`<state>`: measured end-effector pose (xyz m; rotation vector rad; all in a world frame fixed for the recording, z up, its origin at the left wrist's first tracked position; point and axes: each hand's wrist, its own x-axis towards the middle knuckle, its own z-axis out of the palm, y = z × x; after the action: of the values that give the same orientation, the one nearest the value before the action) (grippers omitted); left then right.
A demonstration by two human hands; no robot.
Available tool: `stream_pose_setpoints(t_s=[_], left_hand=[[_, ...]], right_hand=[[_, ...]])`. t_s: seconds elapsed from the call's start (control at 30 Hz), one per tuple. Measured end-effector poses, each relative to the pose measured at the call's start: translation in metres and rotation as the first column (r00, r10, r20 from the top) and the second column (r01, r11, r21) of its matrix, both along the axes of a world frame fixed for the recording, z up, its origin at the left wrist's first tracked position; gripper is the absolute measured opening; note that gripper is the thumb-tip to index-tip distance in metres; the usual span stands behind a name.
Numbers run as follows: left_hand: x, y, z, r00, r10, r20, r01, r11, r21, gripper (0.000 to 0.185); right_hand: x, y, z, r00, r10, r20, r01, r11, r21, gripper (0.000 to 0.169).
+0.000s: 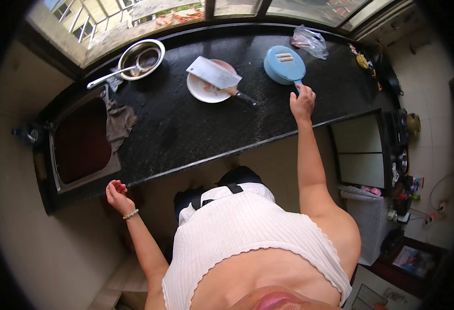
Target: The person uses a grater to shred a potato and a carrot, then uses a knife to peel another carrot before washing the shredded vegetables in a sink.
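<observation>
On the black stone countertop [165, 135], my right hand [303, 101] rests at the short handle of a light blue lidded pot [285, 66]; whether the fingers grip the handle cannot be told. My left hand [119, 197], with a bead bracelet at the wrist, hangs by the counter's front edge near the sink, fingers loosely curled and nothing seen in it. Between the hands a cleaver [215, 73] lies across a white plate [205, 95], its dark handle pointing right. A metal bowl [123, 62] with dark liquid and a white-handled ladle [110, 76] stands at the back left.
A metal-rimmed sink [83, 139] is at the left, with a brown cloth [120, 122] over its right edge. A crumpled clear plastic bag [312, 42] lies behind the pot. Windows line the back. A glass-panelled cabinet [360, 151] stands at the right.
</observation>
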<state>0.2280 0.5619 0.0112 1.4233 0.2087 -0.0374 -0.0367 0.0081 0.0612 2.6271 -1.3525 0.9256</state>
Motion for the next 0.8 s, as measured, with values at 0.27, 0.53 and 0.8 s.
stream_pose_setpoints(t_s=[0.27, 0.53, 0.8], left_hand=[[-0.035, -0.186, 0.014, 0.962, -0.272, 0.01, 0.272, 0.961, -0.047, 0.021], [-0.073, -0.286, 0.02, 0.921, -0.387, 0.03, 0.387, 0.922, 0.008, 0.02], [-0.076, -0.346, 0.038, 0.883, -0.465, 0.059, 0.458, 0.883, 0.104, 0.02]], right_hand=[[-0.028, -0.068, -0.021, 0.955, 0.011, -0.296, 0.035, 0.988, 0.148, 0.038], [-0.038, -0.087, -0.008, 0.933, 0.225, -0.28, -0.197, 0.972, 0.125, 0.032], [-0.045, -0.086, -0.006, 0.959, 0.282, 0.003, -0.27, 0.913, 0.306, 0.036]])
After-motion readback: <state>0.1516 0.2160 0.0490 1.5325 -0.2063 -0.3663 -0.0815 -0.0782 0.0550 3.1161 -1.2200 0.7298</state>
